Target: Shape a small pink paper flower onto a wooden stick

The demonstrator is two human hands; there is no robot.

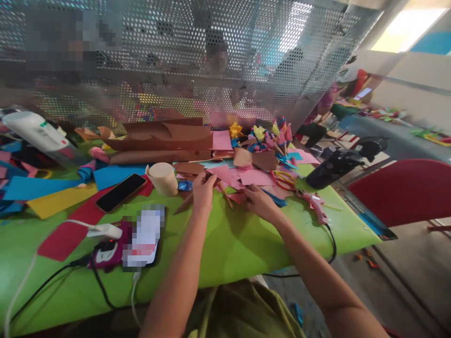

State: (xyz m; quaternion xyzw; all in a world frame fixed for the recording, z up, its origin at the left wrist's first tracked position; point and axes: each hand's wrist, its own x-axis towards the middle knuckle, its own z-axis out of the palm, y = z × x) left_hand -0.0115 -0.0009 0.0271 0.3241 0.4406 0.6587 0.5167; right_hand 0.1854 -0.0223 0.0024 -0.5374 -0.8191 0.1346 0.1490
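Note:
My left hand (203, 189) is curled with its fingers pinched on a piece of pink paper (225, 177) in a pile of paper scraps on the green table (225, 244). My right hand (258, 202) lies just to the right, its fingers closed on the same scraps; what exactly they grip is hidden. A brown paper strip (183, 204) points out from under my left hand. A roll of beige tape (163, 178) stands just left of my left hand.
A dark phone (120, 192) lies on red paper at the left, with a second device and cables nearer the front edge. A glue gun (314, 205) and scissors (283, 179) lie to the right. Brown card sheets and small paper flowers sit at the back before a perforated metal screen. A red chair (405, 188) stands right.

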